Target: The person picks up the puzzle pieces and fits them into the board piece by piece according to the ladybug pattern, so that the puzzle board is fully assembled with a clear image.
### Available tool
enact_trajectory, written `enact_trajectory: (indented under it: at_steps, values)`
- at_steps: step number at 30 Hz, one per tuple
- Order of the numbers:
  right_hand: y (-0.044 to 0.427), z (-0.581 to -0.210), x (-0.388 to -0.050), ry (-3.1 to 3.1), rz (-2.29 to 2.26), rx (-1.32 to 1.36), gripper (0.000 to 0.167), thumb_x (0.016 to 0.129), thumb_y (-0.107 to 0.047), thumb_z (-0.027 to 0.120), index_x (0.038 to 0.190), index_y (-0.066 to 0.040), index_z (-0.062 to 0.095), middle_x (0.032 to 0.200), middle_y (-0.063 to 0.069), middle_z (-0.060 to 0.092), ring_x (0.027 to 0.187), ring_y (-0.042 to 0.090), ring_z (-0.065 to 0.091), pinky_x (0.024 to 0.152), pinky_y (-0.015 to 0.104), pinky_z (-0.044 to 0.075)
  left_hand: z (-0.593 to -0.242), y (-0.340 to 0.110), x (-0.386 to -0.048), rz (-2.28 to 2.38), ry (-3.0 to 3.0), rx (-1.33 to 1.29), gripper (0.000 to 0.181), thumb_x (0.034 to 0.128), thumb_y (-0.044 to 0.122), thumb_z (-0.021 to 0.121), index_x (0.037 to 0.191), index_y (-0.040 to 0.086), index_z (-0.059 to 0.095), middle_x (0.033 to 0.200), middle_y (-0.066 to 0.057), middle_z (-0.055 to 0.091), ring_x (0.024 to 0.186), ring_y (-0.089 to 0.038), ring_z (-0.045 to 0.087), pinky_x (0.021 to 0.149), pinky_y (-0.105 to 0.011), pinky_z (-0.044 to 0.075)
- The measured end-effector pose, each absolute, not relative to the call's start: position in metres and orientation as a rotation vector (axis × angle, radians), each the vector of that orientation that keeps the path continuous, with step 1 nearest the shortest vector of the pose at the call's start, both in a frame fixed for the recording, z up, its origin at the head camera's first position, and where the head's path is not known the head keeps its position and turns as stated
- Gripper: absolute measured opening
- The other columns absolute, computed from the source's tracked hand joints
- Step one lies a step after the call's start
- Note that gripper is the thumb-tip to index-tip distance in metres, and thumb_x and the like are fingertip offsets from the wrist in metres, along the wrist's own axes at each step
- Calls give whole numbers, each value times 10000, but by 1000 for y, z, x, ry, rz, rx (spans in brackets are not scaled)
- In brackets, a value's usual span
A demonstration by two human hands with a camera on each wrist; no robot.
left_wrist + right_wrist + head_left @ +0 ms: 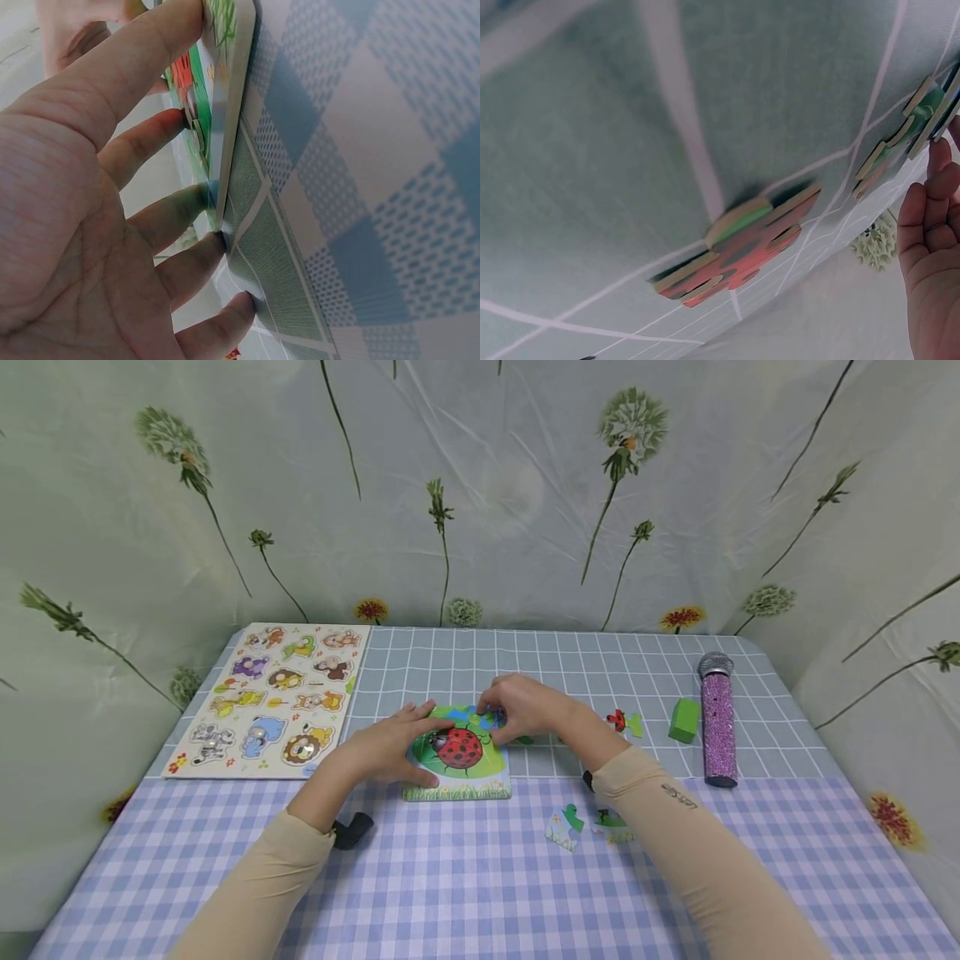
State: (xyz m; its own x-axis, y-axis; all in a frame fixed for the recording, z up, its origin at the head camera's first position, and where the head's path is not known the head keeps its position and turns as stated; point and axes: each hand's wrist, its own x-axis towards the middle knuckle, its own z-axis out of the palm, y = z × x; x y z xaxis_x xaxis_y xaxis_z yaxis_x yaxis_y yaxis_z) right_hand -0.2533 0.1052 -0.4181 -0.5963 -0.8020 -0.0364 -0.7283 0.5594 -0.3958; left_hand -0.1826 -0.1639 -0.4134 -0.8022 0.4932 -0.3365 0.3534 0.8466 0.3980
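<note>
A jigsaw board (459, 793) with a red ladybug picture lies in the middle of the table. My left hand (386, 747) rests along its left side, fingers spread and thumb near the bottom edge. In the left wrist view, the fingertips (174, 120) touch the board's face and rim. At the upper right corner my right hand (525, 703) has curled fingers and thumb pinching what looks like a blue-and-green puzzle piece (488, 722), largely covered. A red spotted puzzle piece (742, 262) and a green one (900, 139) lie near this hand.
Two more loose pieces, one with a green shape (564, 828) and one partly behind the right sleeve (613, 828), lie nearer the front. An animal puzzle board (262, 770) is at left. A green block (683, 721) and a glittery purple microphone (719, 727) stand at right.
</note>
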Motion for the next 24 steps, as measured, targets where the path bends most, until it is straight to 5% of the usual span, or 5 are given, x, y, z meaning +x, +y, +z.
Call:
enact_trajectory:
  at_steps: [24]
  values:
    - [109, -413, -253, 2533, -521, -1239, 295, 919, -191, 834, 1197, -93, 825, 1069, 77, 763, 957, 190, 692, 871, 332, 601, -416, -164, -184, 430, 2590, 637, 948, 866, 480, 893, 1663, 274, 424, 1812, -116, 189, 1669, -453, 149, 1243, -745, 314]
